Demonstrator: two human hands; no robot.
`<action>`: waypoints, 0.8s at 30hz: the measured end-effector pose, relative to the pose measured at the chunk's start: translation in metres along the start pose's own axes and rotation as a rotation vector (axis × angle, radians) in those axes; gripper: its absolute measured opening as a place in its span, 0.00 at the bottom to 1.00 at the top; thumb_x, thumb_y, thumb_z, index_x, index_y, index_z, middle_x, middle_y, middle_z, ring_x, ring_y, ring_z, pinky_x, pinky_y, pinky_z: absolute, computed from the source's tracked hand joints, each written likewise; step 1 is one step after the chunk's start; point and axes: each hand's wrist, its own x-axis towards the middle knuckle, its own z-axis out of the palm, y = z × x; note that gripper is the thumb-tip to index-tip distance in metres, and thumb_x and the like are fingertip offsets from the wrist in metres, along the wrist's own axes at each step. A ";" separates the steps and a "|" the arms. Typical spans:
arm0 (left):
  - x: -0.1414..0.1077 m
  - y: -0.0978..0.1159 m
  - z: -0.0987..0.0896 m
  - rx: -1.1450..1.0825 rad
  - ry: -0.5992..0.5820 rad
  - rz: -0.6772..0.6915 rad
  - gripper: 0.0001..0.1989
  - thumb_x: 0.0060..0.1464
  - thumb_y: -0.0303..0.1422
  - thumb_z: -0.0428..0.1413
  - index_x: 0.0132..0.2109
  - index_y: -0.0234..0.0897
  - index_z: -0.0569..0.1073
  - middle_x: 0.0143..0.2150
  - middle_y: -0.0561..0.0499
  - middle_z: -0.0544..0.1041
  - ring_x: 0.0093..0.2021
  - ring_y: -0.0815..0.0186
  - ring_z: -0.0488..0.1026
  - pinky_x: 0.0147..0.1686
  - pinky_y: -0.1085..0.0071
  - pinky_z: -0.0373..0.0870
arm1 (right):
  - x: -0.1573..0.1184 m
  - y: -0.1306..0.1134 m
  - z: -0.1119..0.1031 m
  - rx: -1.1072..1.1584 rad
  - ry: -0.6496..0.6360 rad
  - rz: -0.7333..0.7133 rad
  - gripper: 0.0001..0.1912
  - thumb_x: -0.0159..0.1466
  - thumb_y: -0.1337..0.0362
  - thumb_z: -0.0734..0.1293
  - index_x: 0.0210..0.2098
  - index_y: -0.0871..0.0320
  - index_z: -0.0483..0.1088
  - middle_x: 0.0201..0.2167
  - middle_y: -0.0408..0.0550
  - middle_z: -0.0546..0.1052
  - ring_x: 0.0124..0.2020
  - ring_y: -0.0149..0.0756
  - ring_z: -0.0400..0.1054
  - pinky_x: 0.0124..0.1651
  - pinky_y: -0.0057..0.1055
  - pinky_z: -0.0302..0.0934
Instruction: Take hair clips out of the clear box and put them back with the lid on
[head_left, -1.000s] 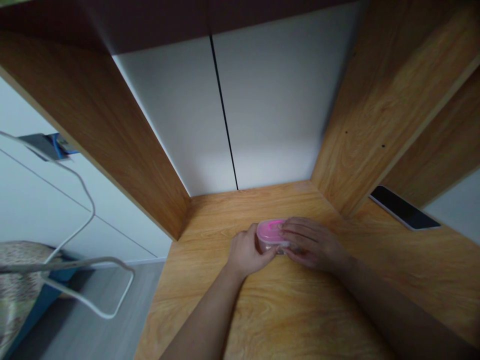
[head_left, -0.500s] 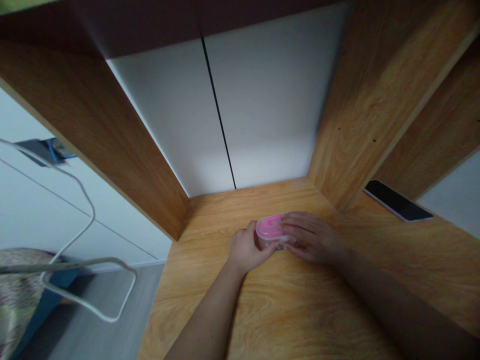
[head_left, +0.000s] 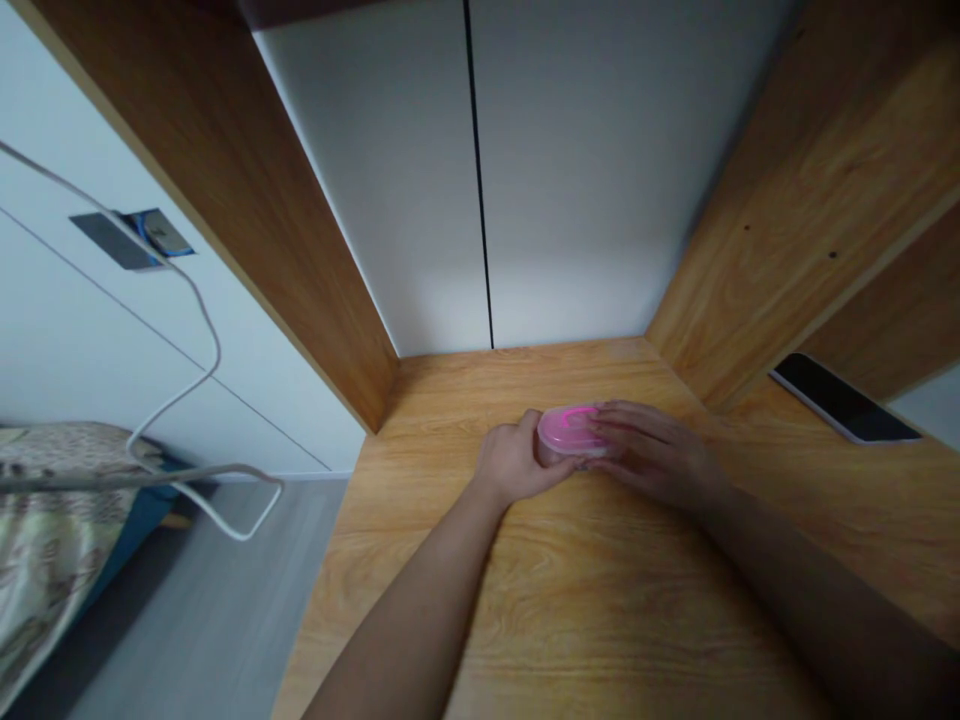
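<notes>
A small plastic box with a pink lid [head_left: 564, 432] stands upright on the wooden desk [head_left: 540, 600]; its lower wall looks clear. Wrapped round its left side is my left hand [head_left: 514, 460], the thumb lying along the front wall. My right hand [head_left: 652, 445] grips the right end, its fingers laid over the lid and the thumb low at the front. A brighter pink loop, like a handle, shows on top of the lid, partly under the right fingers. What the box holds is hidden.
A dark-screened phone [head_left: 840, 398] lies on the desk at the right. Wooden side panels [head_left: 300, 250] and a white back panel [head_left: 420, 230] enclose the desk's rear. At the left are a white cable [head_left: 214, 340], a wall socket plate [head_left: 161, 232] and patterned bedding [head_left: 60, 530].
My view has tilted down and turned slightly left, so the scene sits differently in frame. Both hands stay on the box; the right fingers and thumb have shifted a little along its front edge.
</notes>
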 end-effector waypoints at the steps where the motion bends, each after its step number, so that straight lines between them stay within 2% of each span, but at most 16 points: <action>1: 0.000 0.000 0.000 0.002 0.003 -0.001 0.37 0.51 0.67 0.52 0.52 0.41 0.69 0.38 0.45 0.82 0.40 0.50 0.81 0.37 0.63 0.74 | 0.000 0.000 0.000 0.004 0.003 0.004 0.29 0.62 0.60 0.75 0.61 0.49 0.70 0.53 0.50 0.79 0.55 0.47 0.74 0.59 0.45 0.72; 9: 0.000 0.001 0.000 0.001 0.012 0.027 0.37 0.52 0.67 0.50 0.52 0.41 0.70 0.36 0.45 0.81 0.37 0.51 0.81 0.35 0.63 0.74 | 0.001 -0.005 -0.001 0.016 0.014 0.039 0.31 0.62 0.59 0.75 0.62 0.49 0.68 0.53 0.51 0.79 0.55 0.46 0.74 0.59 0.47 0.71; 24: 0.001 0.001 0.001 0.013 0.019 0.012 0.39 0.51 0.68 0.50 0.52 0.40 0.69 0.37 0.44 0.82 0.37 0.51 0.81 0.36 0.63 0.74 | 0.006 -0.006 -0.001 0.043 0.033 0.049 0.31 0.61 0.60 0.76 0.62 0.48 0.69 0.51 0.50 0.80 0.55 0.47 0.74 0.59 0.48 0.71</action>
